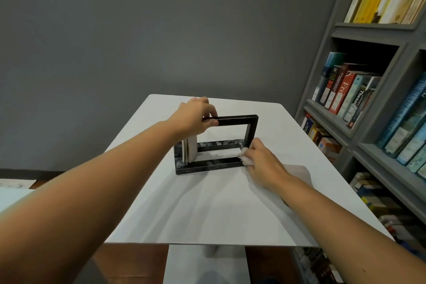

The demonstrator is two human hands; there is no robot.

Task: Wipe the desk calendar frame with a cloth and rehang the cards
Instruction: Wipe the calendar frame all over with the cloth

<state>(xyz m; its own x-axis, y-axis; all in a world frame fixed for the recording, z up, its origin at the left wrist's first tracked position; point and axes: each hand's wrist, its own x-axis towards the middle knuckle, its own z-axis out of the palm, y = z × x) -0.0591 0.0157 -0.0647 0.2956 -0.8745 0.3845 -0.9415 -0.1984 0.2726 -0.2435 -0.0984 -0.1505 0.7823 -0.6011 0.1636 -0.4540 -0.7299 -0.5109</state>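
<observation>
A black desk calendar frame [252, 130] stands upright on the white table [207, 210], its dark base marked with pale smudges. My left hand [196, 117] grips the left end of the frame's top bar. A stack of pale cards [190, 151] hangs inside the frame at its left side, just below that hand. My right hand [262, 161] presses a bunched white cloth [245, 158] against the base's right front corner.
A grey bookshelf [368, 122] packed with books runs along the right side, close to the table's right edge. A grey wall stands behind. Paper [13, 185] lies on a brown surface at the left.
</observation>
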